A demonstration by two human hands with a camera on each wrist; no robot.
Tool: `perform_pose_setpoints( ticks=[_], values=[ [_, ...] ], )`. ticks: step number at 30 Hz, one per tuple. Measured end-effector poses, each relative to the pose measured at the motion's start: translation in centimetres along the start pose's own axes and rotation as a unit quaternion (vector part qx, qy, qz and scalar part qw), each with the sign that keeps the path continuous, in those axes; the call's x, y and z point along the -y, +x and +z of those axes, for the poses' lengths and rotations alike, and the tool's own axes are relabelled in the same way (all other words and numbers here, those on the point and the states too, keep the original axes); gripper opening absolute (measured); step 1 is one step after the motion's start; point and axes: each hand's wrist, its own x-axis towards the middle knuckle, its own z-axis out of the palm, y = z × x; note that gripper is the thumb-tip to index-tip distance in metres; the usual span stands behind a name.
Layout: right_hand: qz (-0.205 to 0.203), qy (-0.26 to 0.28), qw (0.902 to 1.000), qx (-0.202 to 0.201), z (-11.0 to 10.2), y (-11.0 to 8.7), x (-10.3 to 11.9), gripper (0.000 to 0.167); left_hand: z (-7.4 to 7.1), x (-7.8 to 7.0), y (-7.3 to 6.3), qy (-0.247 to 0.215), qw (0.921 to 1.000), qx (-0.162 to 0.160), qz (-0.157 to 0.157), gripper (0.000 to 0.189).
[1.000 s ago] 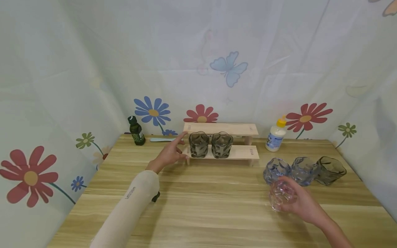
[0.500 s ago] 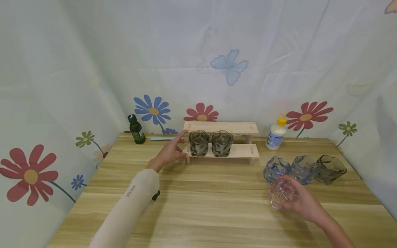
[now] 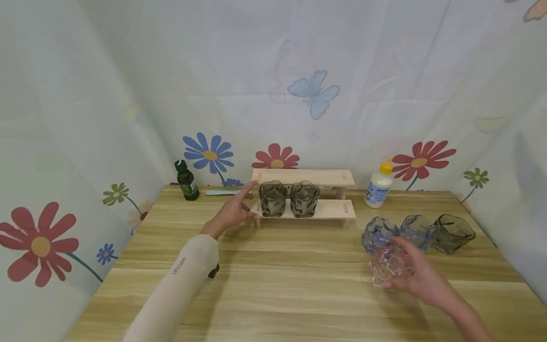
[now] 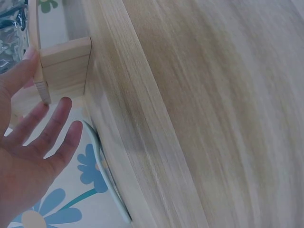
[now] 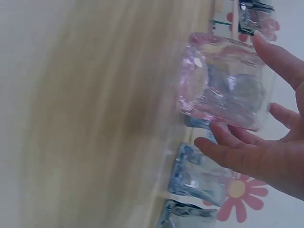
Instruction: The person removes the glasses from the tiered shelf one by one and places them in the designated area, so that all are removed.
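Note:
My right hand (image 3: pixel 420 275) holds a clear pink drinking glass (image 3: pixel 386 268), thumb on one side and fingers on the other in the right wrist view. Whether the glass touches the table cannot be told. Behind it stand a blue glass (image 3: pixel 378 235), a second bluish glass (image 3: pixel 416 228) and a smoky grey glass (image 3: pixel 455 232), side by side. At the left end of a two-step wooden shelf (image 3: pixel 333 209), my left hand (image 3: pixel 228 212) touches the board with thumb and fingertips, fingers mostly straight. Two smoky grey glasses (image 3: pixel 272 199) sit on the lower step.
A white bottle with a yellow cap (image 3: pixel 378 190) stands right of the shelf. A dark green bottle (image 3: pixel 187 183) is at the table's back left, near a thin pale blue strip (image 3: pixel 220 193). A flower-printed curtain hangs behind the wooden table (image 3: pixel 278 299).
My right hand and the pink glass have shifted only slightly, with the fingers a little farther back. The left hand stays at the shelf's end.

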Motion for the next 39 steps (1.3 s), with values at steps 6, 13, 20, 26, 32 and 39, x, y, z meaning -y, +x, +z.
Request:
perform_pose_setpoints(
  ticks=[6, 13, 20, 26, 32, 39],
  values=[
    [-0.031, -0.025, 0.9992, -0.005, -1.7, 0.7, 1.0, 0.101, -0.1, 0.0, -0.2, -0.002, 1.0000, 0.000, -0.003, 0.103],
    [-0.072, -0.054, 0.9955, -0.032, -2.8, 2.9, 2.9, 0.097, -0.1, -0.1, 0.0, -0.010, 0.9999, 0.001, -0.003, 0.103],
    [-0.055, -0.016, 0.9983, 0.003, -2.7, 5.9, 4.7, 0.101, -0.2, -0.3, -0.1, -0.005, 1.0000, 0.000, -0.006, 0.104],
    [-0.075, 0.020, 0.9959, 0.047, -1.9, 8.6, 5.4, 0.099, -0.1, -0.2, -0.2, -0.001, 1.0000, 0.000, 0.001, 0.104],
    [-0.059, 0.038, 0.9946, 0.076, -1.4, 11.0, 6.1, 0.101, -0.1, -0.3, -0.3, -0.003, 1.0000, -0.001, 0.002, 0.104],
    [-0.060, 0.037, 0.9928, 0.097, -0.2, 13.5, 6.3, 0.101, 0.0, -0.3, -0.3, -0.001, 1.0000, -0.001, -0.001, 0.103]
  ],
)
